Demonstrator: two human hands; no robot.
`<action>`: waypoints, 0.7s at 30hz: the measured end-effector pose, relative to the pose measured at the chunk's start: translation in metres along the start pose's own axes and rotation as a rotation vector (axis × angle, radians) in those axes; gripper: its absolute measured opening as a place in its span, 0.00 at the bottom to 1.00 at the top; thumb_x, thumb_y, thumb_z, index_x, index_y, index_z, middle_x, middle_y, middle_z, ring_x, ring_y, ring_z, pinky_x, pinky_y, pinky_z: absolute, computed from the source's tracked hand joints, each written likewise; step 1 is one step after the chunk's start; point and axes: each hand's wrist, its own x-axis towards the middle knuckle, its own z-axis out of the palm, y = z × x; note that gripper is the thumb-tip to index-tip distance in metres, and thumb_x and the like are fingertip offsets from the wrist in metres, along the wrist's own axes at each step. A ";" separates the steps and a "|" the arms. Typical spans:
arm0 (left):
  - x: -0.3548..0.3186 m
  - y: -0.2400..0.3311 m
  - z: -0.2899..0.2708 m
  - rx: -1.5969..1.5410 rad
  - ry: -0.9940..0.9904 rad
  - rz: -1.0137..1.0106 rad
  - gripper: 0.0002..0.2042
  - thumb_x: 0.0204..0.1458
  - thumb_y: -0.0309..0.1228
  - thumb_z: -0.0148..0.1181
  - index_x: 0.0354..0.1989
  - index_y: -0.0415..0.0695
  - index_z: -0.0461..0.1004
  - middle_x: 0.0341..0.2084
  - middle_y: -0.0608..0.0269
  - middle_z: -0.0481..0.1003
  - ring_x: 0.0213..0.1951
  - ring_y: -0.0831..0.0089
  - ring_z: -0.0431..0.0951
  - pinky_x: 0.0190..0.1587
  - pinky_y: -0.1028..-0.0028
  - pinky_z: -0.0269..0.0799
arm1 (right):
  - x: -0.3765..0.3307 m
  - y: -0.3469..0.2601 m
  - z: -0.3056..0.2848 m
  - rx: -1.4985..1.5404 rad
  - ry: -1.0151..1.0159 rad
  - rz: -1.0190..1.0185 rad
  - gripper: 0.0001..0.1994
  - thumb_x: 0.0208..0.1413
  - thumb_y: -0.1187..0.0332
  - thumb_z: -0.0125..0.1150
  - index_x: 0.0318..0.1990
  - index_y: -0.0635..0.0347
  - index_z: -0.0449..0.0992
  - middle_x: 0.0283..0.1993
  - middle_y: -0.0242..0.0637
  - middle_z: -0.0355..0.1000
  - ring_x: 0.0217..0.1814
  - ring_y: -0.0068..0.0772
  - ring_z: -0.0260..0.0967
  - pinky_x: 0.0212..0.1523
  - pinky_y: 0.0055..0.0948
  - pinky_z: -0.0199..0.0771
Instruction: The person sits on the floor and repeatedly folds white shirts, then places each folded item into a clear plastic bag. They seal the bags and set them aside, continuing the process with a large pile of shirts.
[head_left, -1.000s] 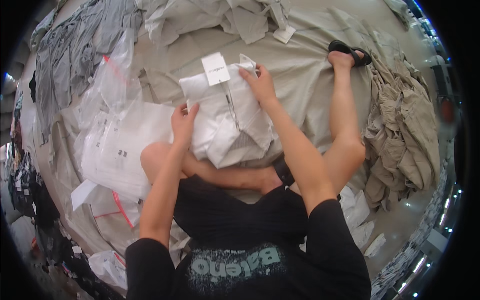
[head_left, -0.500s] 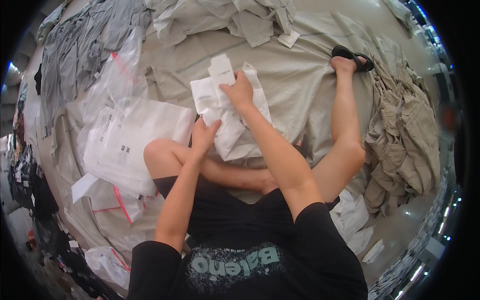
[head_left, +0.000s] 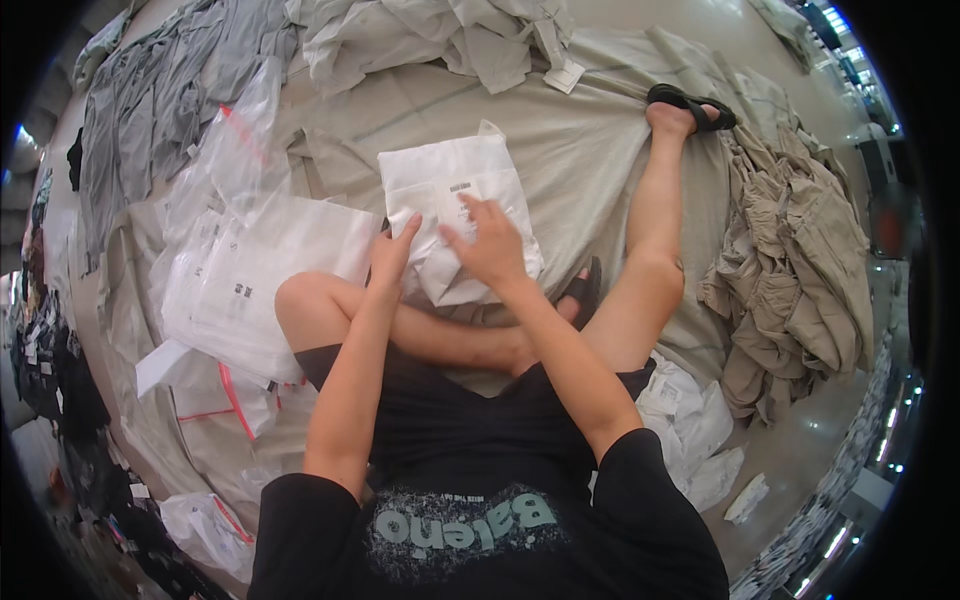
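A folded white garment in a clear plastic bag (head_left: 450, 190) lies on the beige sheet (head_left: 580, 140) in front of my crossed legs. My left hand (head_left: 392, 255) presses its near left edge with the fingers together. My right hand (head_left: 490, 245) rests flat on the bag's lower middle, fingers spread. A small barcode label shows on the top of the bag.
A stack of white bagged garments (head_left: 250, 285) sits at my left knee, with empty clear bags (head_left: 235, 150) behind it. Grey clothes (head_left: 150, 110) lie far left, pale shirts (head_left: 440, 40) at the top, a khaki heap (head_left: 800, 260) at right. My right leg stretches out, sandal (head_left: 690, 105) on.
The loose white bundle has been folded down into a flat rectangular packet. Both hands have drawn back toward me and now lie on its near end.
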 end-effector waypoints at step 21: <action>-0.002 -0.019 0.028 0.516 0.089 0.505 0.31 0.51 0.35 0.74 0.59 0.28 0.70 0.45 0.35 0.84 0.48 0.43 0.86 0.53 0.52 0.80 | 0.012 0.081 -0.017 0.921 -0.078 0.533 0.21 0.53 0.73 0.77 0.54 0.73 0.83 0.50 0.50 0.86 0.46 0.41 0.86 0.48 0.38 0.84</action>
